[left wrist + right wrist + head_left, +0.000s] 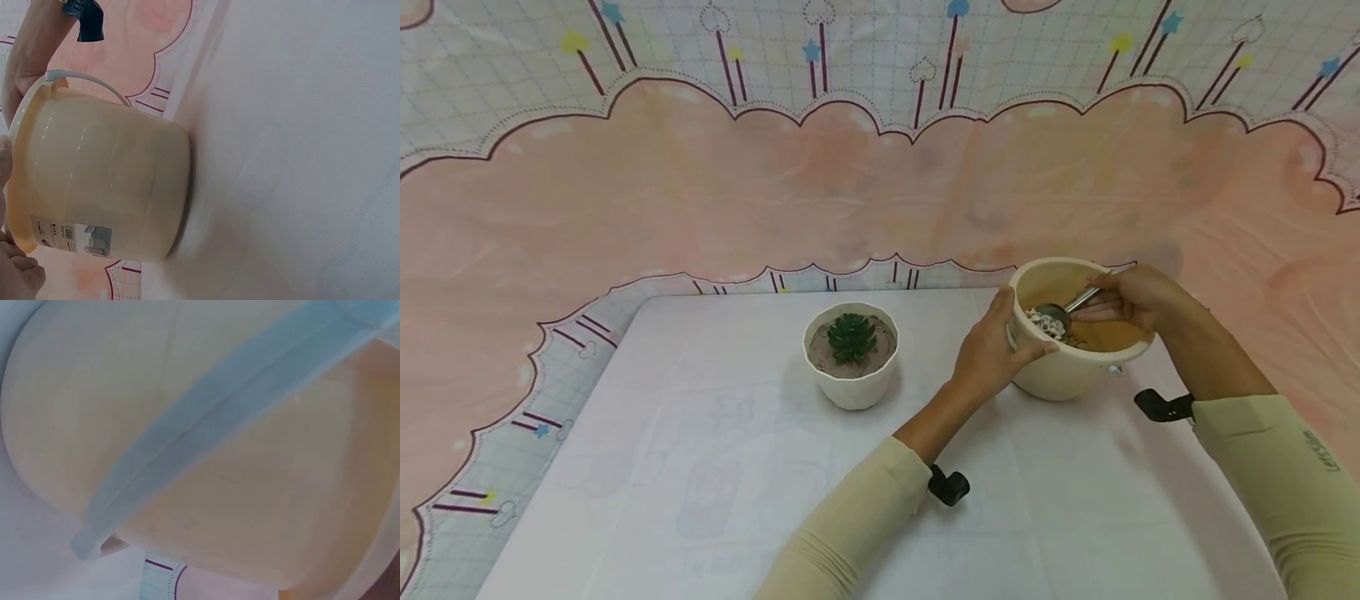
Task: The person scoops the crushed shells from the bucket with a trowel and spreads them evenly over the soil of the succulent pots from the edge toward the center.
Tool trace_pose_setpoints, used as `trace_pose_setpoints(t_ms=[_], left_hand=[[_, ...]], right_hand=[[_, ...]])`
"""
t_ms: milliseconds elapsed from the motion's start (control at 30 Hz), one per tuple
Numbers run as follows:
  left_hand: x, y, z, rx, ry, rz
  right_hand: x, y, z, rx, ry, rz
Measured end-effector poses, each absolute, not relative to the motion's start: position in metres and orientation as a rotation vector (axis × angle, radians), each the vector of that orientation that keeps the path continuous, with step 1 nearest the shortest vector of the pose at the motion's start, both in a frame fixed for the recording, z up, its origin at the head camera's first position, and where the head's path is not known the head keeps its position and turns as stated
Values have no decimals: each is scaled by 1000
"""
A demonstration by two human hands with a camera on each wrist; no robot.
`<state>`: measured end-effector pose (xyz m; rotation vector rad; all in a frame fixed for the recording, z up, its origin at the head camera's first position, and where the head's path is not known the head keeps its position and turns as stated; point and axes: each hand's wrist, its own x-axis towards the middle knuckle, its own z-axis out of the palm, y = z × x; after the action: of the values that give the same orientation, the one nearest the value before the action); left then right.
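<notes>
A cream plastic bucket [1060,375] stands upright at the right of the table. My left hand [992,350] grips its rim from the left, the thumb lying along the near edge. In the left wrist view, fingers of that hand [22,272] show at the rim. My right hand [1131,296] reaches over the far right rim and holds a metal spoon [1082,297] by its handle. The spoon's bowl is down inside the bucket, by whitish pebble-like bits [1042,322]. How deep they lie cannot be seen. The bucket's pale handle [206,415] hangs against its side.
Left of the bucket, a white pot [853,390] holds a green succulent [852,337] in greyish-brown soil. Both stand on a white-covered table [715,467]. A patterned pink-and-white cloth [775,192] hangs behind. A printed label [72,236] is on the bucket's side.
</notes>
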<state>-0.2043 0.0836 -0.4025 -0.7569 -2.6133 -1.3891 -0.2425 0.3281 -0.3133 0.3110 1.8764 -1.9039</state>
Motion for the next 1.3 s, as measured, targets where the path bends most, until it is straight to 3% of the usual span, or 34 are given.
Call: trace_pose_setpoints(t_ms=[1300], left_hand=[[-204,84,-401,-741,-2601,-1408]], right_hand=[[-227,380,-315,627,1038,-2482]])
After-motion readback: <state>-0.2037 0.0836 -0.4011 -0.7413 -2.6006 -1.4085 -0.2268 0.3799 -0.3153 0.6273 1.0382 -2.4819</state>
